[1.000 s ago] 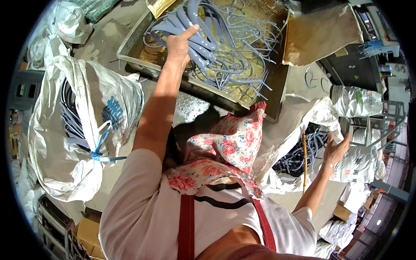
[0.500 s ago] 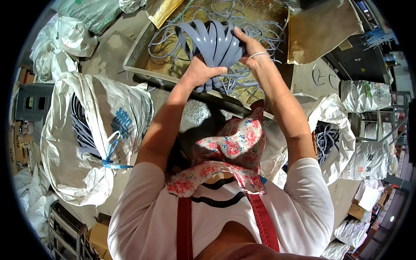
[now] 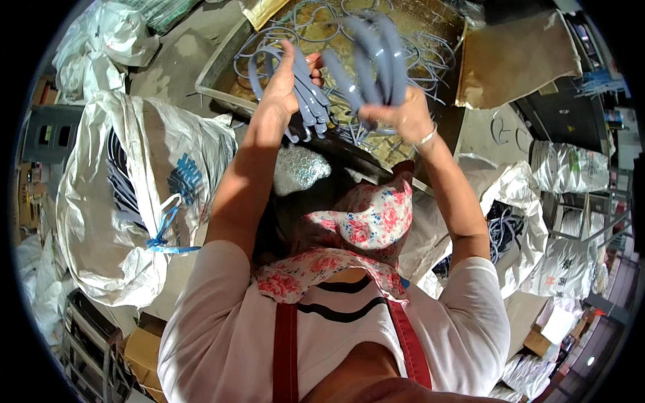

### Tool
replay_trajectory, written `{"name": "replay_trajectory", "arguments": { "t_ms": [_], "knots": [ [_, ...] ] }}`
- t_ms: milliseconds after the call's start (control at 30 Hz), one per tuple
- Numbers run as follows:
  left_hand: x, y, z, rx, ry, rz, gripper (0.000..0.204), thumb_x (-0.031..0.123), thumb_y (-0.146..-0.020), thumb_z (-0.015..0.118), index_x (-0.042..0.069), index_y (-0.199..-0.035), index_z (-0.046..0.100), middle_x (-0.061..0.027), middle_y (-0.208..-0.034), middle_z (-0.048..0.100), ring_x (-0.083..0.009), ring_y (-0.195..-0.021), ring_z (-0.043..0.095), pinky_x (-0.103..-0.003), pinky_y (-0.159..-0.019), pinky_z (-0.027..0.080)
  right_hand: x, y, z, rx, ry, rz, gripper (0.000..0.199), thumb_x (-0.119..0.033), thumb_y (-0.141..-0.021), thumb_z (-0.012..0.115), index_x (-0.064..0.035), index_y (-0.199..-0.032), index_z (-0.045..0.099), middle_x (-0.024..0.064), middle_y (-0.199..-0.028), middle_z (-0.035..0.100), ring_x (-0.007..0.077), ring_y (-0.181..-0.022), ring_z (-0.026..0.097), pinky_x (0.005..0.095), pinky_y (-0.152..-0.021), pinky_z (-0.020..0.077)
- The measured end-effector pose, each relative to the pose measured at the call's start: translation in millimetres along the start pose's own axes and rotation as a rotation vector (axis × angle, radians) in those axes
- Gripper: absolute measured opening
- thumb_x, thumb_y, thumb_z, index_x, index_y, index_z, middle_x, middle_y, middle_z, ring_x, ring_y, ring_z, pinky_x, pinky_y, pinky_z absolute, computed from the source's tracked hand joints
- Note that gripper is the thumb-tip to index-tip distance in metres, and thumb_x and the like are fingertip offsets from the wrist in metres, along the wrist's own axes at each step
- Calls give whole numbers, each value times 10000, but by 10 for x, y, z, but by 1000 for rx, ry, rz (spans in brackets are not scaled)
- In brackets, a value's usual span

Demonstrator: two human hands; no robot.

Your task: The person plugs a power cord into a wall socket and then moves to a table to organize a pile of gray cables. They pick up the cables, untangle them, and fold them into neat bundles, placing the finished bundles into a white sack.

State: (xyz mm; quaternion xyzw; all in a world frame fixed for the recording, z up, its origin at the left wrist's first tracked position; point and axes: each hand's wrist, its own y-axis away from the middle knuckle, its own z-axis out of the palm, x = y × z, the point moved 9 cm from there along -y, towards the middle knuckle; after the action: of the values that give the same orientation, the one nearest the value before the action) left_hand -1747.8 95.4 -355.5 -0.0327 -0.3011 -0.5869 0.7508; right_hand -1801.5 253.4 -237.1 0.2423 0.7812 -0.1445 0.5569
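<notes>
Since the earlier frame, the single fan of grey-blue plastic strips has been split: left hand [image 3: 282,91] grips one bundle [image 3: 306,101], right hand [image 3: 400,114] grips the other [image 3: 376,57], both raised above the tray's near edge. Strip lower ends are hidden behind the palms; the tray [image 3: 215,84] is cut off at top. Strips are flat, curved, uniformly coloured.
</notes>
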Motion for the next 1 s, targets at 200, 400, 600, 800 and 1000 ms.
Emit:
{"name": "replay_trajectory", "arguments": {
  "t_ms": [200, 400, 600, 800, 1000],
  "knots": [
    [-107, 31, 184, -292, 76, -80, 816, 569, -720, 610, -92, -1166, 438, -203, -1152, 499, -234, -853, 566, -364, -764, 501, 155, 293, 607, -403, 315, -414, 219, -46, -647, 699, -23, -846, 610, 132, -869, 628, 286, -782, 602, 312, -707, 479],
    [-94, 235, 518, -356, 224, -81, 365, 170, -754, 630, -61, -1016, 523, -175, -981, 581, -227, -844, 599, -354, -752, 528, 422, 364, 728, -544, 366, -510, 228, -17, -628, 680, -38, -848, 624, 83, -844, 636, 257, -856, 597, 364, -973, 376],
    [107, 240, 339, -113, -33, 73, 242, 152, -726, 636, 0, -903, 572, -69, -808, 603, -186, -734, 602, -343, -712, 521, 257, 169, 492, -542, 166, -328, 625, -197, -602, 770, -11, -1138, 510, 140, -1190, 509, 258, -1160, 443, 383, -1044, 250],
    [-145, 556, 951, -555, 217, -84, 344, 205, -714, 643, -4, -956, 515, -43, -749, 536, -147, -608, 523, -298, -588, 459, 1421, -292, 186, -115, -563, 321, 667, -233, -714, 699, 62, -1227, 393, 187, -1232, 454, 275, -1144, 448, 373, -967, 357],
    [110, 948, 1143, -1009, 548, -75, 422, 217, -675, 661, 8, -958, 428, -16, -687, 456, -117, -518, 437, -248, -488, 371, 1043, -266, 740, -361, -878, 295, 344, -77, -718, 654, 26, -1035, 570, 105, -960, 627, 200, -846, 612, 340, -822, 474]
  ]
}}
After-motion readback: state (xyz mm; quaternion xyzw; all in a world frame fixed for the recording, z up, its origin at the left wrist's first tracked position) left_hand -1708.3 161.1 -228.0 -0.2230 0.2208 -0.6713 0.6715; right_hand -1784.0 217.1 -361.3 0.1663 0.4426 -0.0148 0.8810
